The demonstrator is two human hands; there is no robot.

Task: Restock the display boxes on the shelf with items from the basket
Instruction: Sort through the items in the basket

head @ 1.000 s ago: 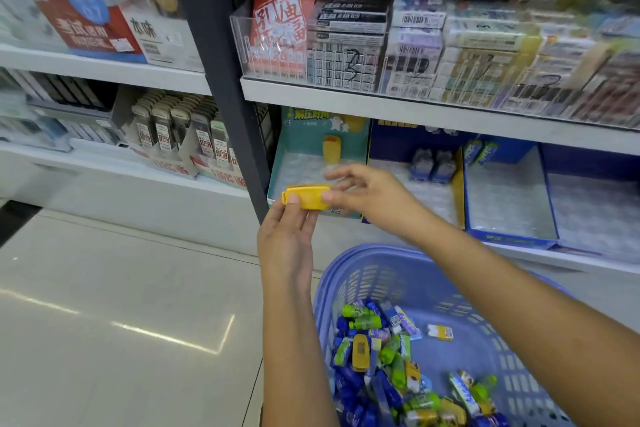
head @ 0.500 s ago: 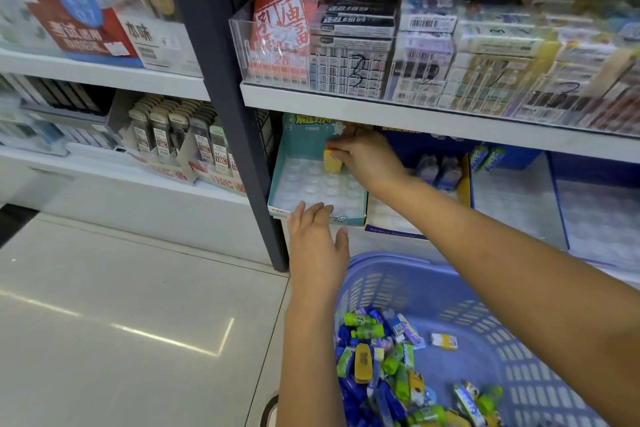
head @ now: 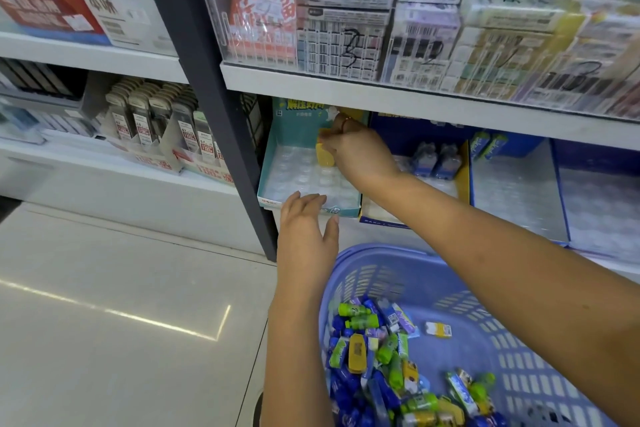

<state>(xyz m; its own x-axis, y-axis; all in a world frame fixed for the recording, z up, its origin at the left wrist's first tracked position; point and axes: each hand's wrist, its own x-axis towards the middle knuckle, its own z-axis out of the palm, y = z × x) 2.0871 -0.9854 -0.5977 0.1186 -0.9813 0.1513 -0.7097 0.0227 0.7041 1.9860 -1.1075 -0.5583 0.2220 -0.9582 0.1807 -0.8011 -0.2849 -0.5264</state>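
Yellow item (head: 323, 155) in the teal display box (head: 298, 121)
Right hand (head: 358, 156) pinches it in its grip — left hand (head: 306, 230), grip open, by the box's front rim.

Right hand (head: 360, 156) seemingly pinches a yellow item (head: 324, 156) inside the teal display box (head: 300, 116), left hand (head: 304, 229) flat nearby.

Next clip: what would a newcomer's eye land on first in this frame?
At centre, the right hand pinches a yellow item inside the teal box. Just below it, the open left hand hovers at that box's front lip. At bottom right, a lavender basket holds a bright pile of small packs.
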